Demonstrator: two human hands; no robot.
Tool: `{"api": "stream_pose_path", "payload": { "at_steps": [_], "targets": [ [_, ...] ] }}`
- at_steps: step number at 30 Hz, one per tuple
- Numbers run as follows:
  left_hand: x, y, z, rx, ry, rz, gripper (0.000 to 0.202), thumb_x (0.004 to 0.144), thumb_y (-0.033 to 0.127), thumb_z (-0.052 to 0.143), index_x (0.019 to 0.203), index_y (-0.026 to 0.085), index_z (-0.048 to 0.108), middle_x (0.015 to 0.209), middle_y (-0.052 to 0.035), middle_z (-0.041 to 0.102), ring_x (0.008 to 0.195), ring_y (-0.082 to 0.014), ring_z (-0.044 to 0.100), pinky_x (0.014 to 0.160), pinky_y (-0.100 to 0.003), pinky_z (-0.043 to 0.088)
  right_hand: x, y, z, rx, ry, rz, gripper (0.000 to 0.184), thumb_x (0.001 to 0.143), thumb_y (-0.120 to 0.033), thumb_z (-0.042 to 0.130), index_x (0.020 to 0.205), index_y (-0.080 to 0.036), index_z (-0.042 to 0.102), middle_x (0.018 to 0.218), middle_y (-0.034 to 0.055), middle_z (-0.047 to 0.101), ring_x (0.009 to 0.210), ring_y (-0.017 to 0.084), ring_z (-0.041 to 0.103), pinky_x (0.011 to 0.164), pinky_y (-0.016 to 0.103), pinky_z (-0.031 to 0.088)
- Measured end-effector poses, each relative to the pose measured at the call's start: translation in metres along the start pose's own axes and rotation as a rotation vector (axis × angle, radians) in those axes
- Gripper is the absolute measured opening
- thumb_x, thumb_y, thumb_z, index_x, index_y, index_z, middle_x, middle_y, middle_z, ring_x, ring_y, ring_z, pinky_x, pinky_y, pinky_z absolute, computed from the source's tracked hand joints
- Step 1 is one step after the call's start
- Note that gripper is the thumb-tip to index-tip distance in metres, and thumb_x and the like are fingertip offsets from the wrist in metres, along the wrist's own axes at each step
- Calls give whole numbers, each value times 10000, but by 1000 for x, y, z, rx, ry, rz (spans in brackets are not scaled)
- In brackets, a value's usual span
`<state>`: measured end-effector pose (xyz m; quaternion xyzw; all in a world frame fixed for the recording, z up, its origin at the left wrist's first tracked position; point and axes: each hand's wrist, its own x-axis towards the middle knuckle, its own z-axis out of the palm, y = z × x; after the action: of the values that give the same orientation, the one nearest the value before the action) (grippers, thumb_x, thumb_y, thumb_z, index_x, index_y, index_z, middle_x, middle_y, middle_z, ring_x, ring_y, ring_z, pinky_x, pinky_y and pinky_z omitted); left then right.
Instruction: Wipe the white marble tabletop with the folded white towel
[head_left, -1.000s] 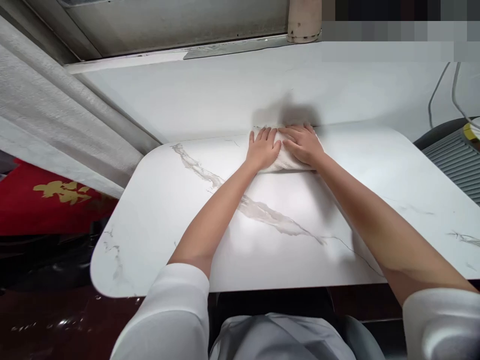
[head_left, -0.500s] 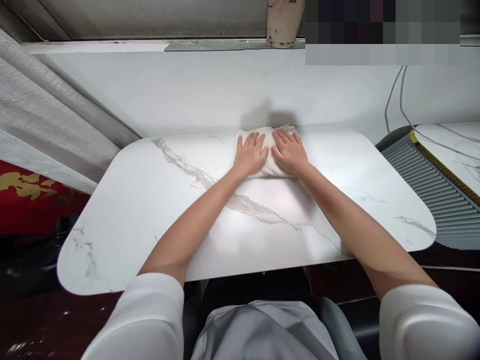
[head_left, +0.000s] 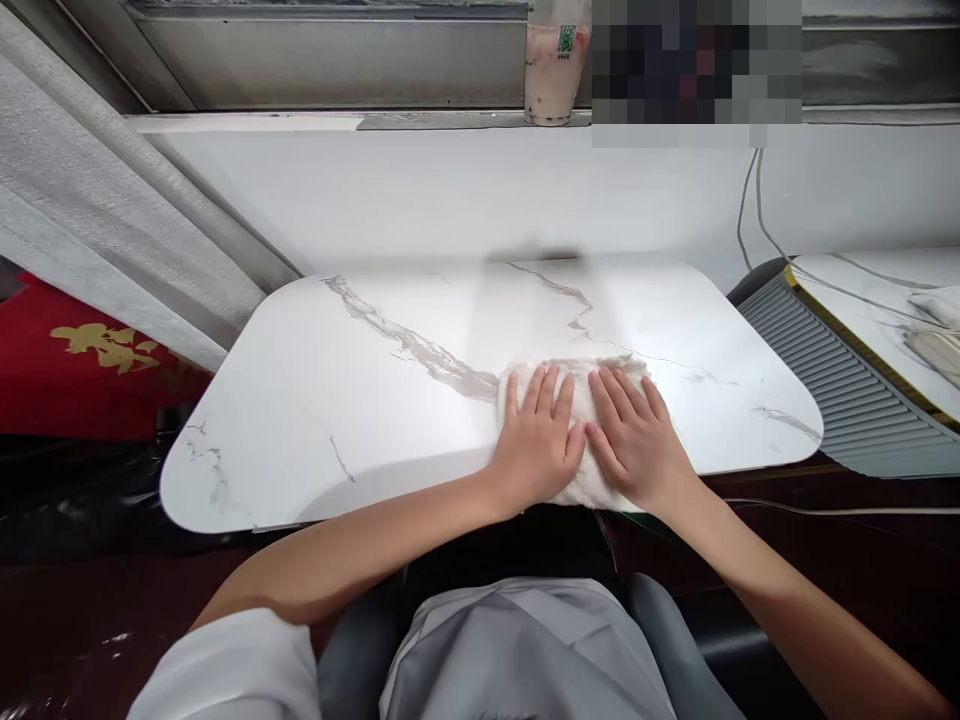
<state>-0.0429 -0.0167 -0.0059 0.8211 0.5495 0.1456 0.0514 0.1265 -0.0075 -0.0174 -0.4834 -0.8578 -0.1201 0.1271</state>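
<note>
A white fluffy cloth (head_left: 592,488) lies flat on the white marble-patterned table (head_left: 300,400), at its near edge and right of the middle. On the left part of the cloth rests my left hand (head_left: 536,435), palm down with its fingers stretched out. My right hand (head_left: 637,435) presses on the cloth's right part, also palm down and fingers spread. The two thumbs nearly meet over the cloth. Both palms hide much of the cloth's surface.
On the ledge behind the table stands a plastic cup (head_left: 555,75) with a pinkish drink. Cables (head_left: 761,200) hang down the wall at the right, beside a grey ribbed panel (head_left: 840,390) and a second table (head_left: 900,275). A red cloth with gold print (head_left: 97,350) is at the left.
Both hands and the cloth have come from the table's back edge toward me, to the near edge and slightly right. The hands have stayed flat on the cloth. The camera view has shifted a little.
</note>
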Motion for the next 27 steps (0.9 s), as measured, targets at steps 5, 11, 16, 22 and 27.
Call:
{"api": "stream_pose_path", "payload": {
  "at_steps": [5,11,16,22,27],
  "targets": [
    [-8,16,0,-4,-20,38,580,1031,367,313,1513,46,353,1612,-200,308,1520,-322,236,1229,-620,179,-21,0,-14,4,-6,-11,649,1027,-335,273,1593,-45,143,1533,242,413,1468,345,325,1185,572,258],
    [7,17,0,-27,-78,16,582,1027,357,300,1530,63,323,1625,-185,286,1532,-303,203,1235,-623,143,-8,16,-11,17,-109,-3,642,1025,-393,214,1525,-3,319,1558,253,367,1498,331,266,1205,564,218],
    [62,5,9,-65,-80,-30,577,1009,364,312,1534,126,342,1633,-131,301,1534,-251,214,1261,-556,91,35,54,9,26,-160,71,666,1007,-423,193,1523,-30,347,1558,221,387,1482,323,309,1208,552,206],
    [160,-28,17,-90,-55,-46,572,1001,368,291,1529,160,367,1626,-88,334,1527,-222,239,1269,-501,69,117,113,44,87,-129,126,638,988,-414,253,1503,-62,384,1543,190,427,1455,313,357,1193,550,214],
    [216,-47,22,-98,-38,-119,575,996,369,273,1531,178,364,1626,-70,336,1525,-207,237,1270,-476,55,170,142,59,128,-166,155,632,974,-375,266,1514,-64,368,1563,163,407,1465,298,333,1205,529,197]
  ]
}}
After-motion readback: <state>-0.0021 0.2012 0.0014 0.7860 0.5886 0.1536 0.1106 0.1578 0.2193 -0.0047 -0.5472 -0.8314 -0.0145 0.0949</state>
